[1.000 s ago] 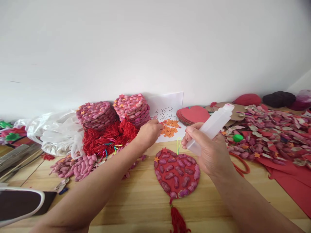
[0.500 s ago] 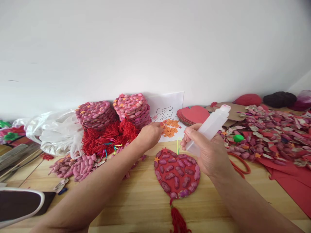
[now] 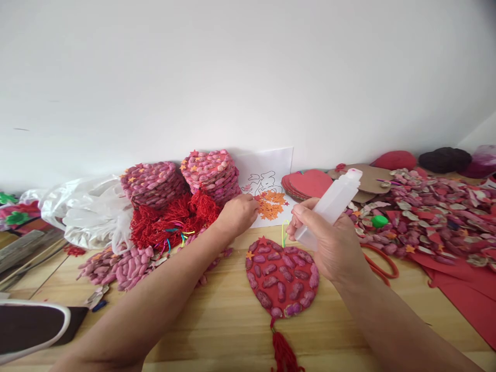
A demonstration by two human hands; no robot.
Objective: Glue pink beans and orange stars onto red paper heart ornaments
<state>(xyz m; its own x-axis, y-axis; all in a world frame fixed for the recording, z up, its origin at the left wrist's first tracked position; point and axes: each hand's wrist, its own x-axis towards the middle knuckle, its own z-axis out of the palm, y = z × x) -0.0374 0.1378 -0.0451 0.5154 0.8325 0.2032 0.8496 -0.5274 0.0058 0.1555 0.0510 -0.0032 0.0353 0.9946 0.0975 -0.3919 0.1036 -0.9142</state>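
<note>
The red heart (image 3: 278, 288) is lying on the worktop (image 3: 217, 336) in front of the person, its tassel (image 3: 284, 351) trailing toward them and its yellow-green loop (image 3: 283, 239) standing out at the top notch. Purple peanut shells (image 3: 287, 273) are already dotting its face, and 2 stars are sitting at its upper left edge: a red star (image 3: 263, 241) and an orange star (image 3: 250, 254). The right hand (image 3: 336, 245) is keeping its grip clamped round a whitish bottle (image 3: 334, 200), tip upward. The left hand (image 3: 239, 213) is pinching its fingertips together at the star pile (image 3: 273, 205); whether they are holding anything, I cannot tell. Shells, loop and tassel are looking complete; star trimming is seeming only partial, the heart's right side bearing none, while the left stack (image 3: 153, 181) and right stack (image 3: 212, 173) are carrying several on top.
</note>
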